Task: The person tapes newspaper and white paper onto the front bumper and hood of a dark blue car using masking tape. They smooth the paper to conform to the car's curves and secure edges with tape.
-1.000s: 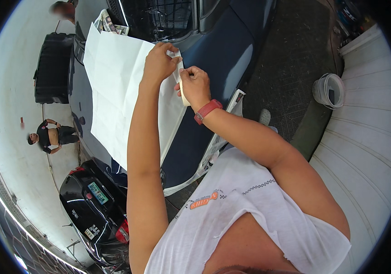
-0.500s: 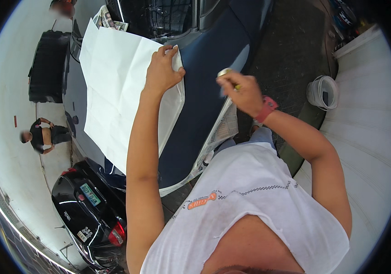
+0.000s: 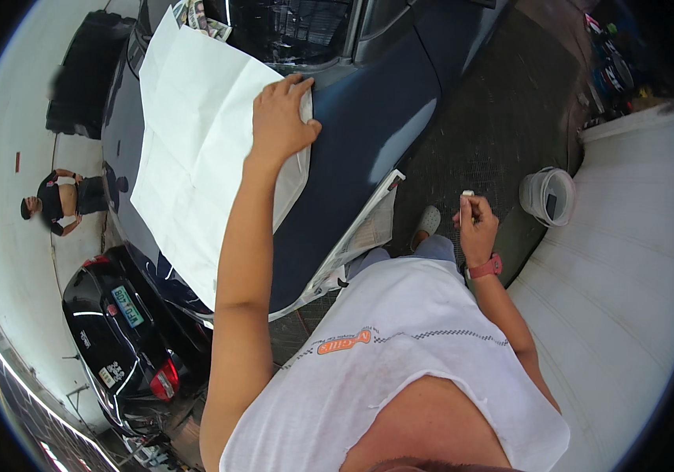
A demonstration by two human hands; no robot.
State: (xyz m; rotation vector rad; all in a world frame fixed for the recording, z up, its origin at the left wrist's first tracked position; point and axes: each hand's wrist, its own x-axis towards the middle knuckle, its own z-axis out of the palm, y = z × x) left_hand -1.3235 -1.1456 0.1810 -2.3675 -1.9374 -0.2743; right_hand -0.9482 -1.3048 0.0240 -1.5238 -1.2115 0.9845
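A large creased sheet of white paper (image 3: pixel 195 134) lies over the dark blue car body (image 3: pixel 345 149), below the windshield. My left hand (image 3: pixel 283 118) rests on the sheet's right edge, fingers spread, its thumb and fingertips at the bare paint. Off to the right of the car, my right hand (image 3: pixel 477 228) is closed, its fingers pinching a small pale thing (image 3: pixel 468 193) that looks like a roll of masking tape. The fingers hide most of it. Pale patches (image 3: pixel 404 138) show on the blue panel between the hands.
Clear plastic sheeting (image 3: pixel 376 224) hangs along the car's lower edge. A white bucket (image 3: pixel 547 197) stands on the right by a pale wall (image 3: pixel 620 220). At left are a black car (image 3: pixel 116 330), a person (image 3: pixel 61 200) by the far wall and a black panel (image 3: pixel 89 75).
My right hand has dropped away from the car, moving right and toward my body, still closed. My left hand stays on the paper's edge. The view has shifted slightly.
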